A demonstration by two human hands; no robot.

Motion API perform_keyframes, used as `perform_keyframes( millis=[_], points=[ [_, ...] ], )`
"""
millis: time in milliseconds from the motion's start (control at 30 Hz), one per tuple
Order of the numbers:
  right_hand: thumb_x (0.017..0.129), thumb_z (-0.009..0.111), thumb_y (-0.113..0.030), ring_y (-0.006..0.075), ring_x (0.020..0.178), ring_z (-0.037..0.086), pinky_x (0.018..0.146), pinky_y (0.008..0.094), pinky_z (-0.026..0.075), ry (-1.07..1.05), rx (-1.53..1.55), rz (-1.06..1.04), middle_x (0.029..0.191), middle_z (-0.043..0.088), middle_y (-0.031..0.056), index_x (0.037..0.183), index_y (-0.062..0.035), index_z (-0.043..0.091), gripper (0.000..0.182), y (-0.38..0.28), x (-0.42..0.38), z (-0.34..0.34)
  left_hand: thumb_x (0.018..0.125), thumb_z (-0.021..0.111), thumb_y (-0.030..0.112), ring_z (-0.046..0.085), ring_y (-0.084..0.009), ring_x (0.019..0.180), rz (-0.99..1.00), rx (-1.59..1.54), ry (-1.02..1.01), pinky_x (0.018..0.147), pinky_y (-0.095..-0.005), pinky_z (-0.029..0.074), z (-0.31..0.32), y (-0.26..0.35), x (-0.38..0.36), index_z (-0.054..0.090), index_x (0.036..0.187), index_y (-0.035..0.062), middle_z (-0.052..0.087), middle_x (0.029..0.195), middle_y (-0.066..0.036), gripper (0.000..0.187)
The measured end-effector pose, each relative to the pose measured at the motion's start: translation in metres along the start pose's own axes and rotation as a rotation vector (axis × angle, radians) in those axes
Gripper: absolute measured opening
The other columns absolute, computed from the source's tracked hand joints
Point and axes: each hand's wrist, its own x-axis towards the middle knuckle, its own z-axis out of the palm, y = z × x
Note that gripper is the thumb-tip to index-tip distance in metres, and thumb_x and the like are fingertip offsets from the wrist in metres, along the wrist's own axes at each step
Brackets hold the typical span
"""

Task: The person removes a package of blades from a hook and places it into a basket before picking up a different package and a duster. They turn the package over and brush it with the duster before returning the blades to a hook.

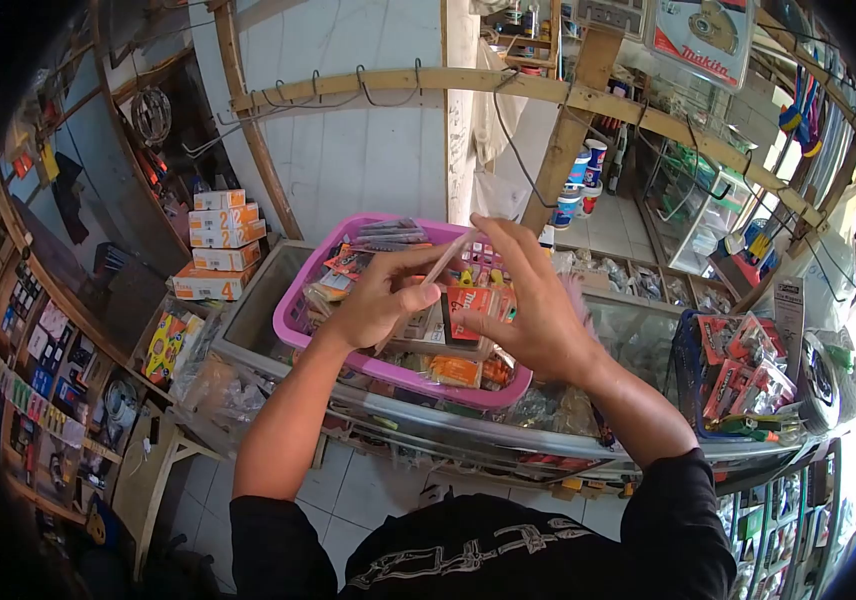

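Both my hands are above a pink plastic basket [403, 372] on a glass counter. My left hand [373, 303] pinches the raised, thin pale edge of a clear plastic box [418, 335] between thumb and fingers. Curved around the box's right side is my right hand [538, 310], its fingertips at the top of that raised edge and its thumb over a red label [470, 303]. Part of the box is hidden behind my hands. Around it in the basket lie an orange packet [456, 371], grey packets [388, 235] and other small packaged goods.
Orange and white boxes [223, 258] are stacked at the left end of the counter [368, 405]. On the right, a dark blue basket [693, 375] holds red-labelled packets [743, 365]. A wooden rail [468, 82] with wire hooks crosses above. Bagged goods [213, 385] lie at left.
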Motion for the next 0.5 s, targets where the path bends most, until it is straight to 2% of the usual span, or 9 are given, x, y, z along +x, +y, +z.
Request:
perform_keyframes(
  millis=[133,167,200,233,267,333,367,400,500],
  points=[
    [0.084,0.090,-0.025,0.0407,0.132,0.058,0.103,0.0435,0.051,0.096,0.062,0.051,0.137,0.058,0.0216,0.142,-0.0029,0.056,0.070,-0.003,-0.002,-0.014,0.104,0.059,0.059,0.065,-0.0166,0.119,-0.095,-0.240,-0.201,0.104,-0.0339,0.050,0.023,0.021,-0.001,0.060,0.143,-0.0037,0.070,0.126,-0.013,0.074],
    [0.084,0.090,-0.024,0.0401,0.131,0.059,0.102,0.0425,0.052,0.104,0.098,0.065,0.134,0.059,0.0207,0.137,-0.0024,0.059,0.065,-0.002,-0.005,-0.019,0.102,0.060,0.064,0.067,-0.0175,0.112,-0.135,-0.310,-0.179,0.095,-0.0333,0.053,0.035,0.021,-0.002,0.056,0.147,-0.0022,0.069,0.126,-0.013,0.080],
    [0.085,0.090,-0.021,0.0391,0.115,0.067,0.094,0.0420,0.054,0.108,0.098,0.116,0.122,0.067,0.0183,0.124,-0.0007,0.065,0.051,-0.011,-0.007,-0.028,0.100,0.060,0.068,0.069,-0.0184,0.106,-0.176,-0.382,-0.156,0.086,-0.0326,0.056,0.049,0.021,-0.005,0.052,0.150,-0.0006,0.068,0.125,-0.013,0.086],
    [0.085,0.090,-0.020,0.0375,0.108,0.068,0.091,0.0416,0.055,0.112,0.114,0.127,0.117,0.069,0.0174,0.123,-0.0004,0.066,0.049,-0.010,-0.013,-0.033,0.097,0.061,0.072,0.072,-0.0194,0.099,-0.219,-0.456,-0.133,0.078,-0.0320,0.059,0.060,0.020,-0.007,0.049,0.154,0.0009,0.067,0.125,-0.013,0.092],
    [0.085,0.090,-0.020,0.0359,0.101,0.069,0.087,0.0412,0.055,0.115,0.130,0.139,0.112,0.071,0.0165,0.122,-0.0002,0.067,0.047,-0.008,-0.021,-0.039,0.099,0.056,0.076,0.072,-0.0237,0.106,-0.237,-0.461,-0.194,0.086,-0.0370,0.061,0.067,0.020,-0.006,0.037,0.161,0.0030,0.066,0.125,-0.015,0.098],
    [0.085,0.090,-0.017,0.0268,0.084,0.071,0.080,0.0386,0.056,0.111,0.296,0.275,0.096,0.075,0.0142,0.118,0.0013,0.069,0.044,-0.002,-0.040,-0.048,0.103,0.053,0.071,0.068,-0.0189,0.115,-0.268,-0.699,-0.217,0.094,-0.0340,0.059,0.095,0.010,-0.010,0.043,0.155,0.0022,0.066,0.128,-0.013,0.087],
    [0.085,0.090,-0.017,0.0244,0.085,0.071,0.081,0.0381,0.056,0.099,0.304,0.311,0.096,0.075,0.0140,0.118,0.0018,0.069,0.043,-0.002,-0.048,-0.056,0.105,0.052,0.069,0.066,-0.0165,0.119,-0.289,-0.817,-0.229,0.099,-0.0325,0.058,0.109,0.006,-0.010,0.047,0.152,0.0018,0.066,0.130,-0.012,0.083],
    [0.086,0.089,-0.016,0.0221,0.086,0.070,0.082,0.0375,0.056,0.090,0.312,0.348,0.095,0.075,0.0138,0.118,0.0023,0.069,0.043,-0.003,-0.056,-0.066,0.103,0.054,0.071,0.064,-0.0238,0.129,-0.265,-0.813,-0.234,0.105,-0.0382,0.056,0.120,0.011,-0.008,0.040,0.158,0.0023,0.060,0.143,-0.016,0.089],
    [0.087,0.088,-0.016,0.0154,0.092,0.068,0.086,0.0337,0.054,0.084,0.328,0.481,0.098,0.075,0.0099,0.116,0.0027,0.070,0.038,0.004,-0.088,-0.085,0.104,0.055,0.068,0.062,-0.0307,0.134,-0.228,-0.990,-0.336,0.107,-0.0438,0.056,0.164,-0.009,-0.003,0.037,0.161,0.0023,0.057,0.149,-0.018,0.089]
  ],
)
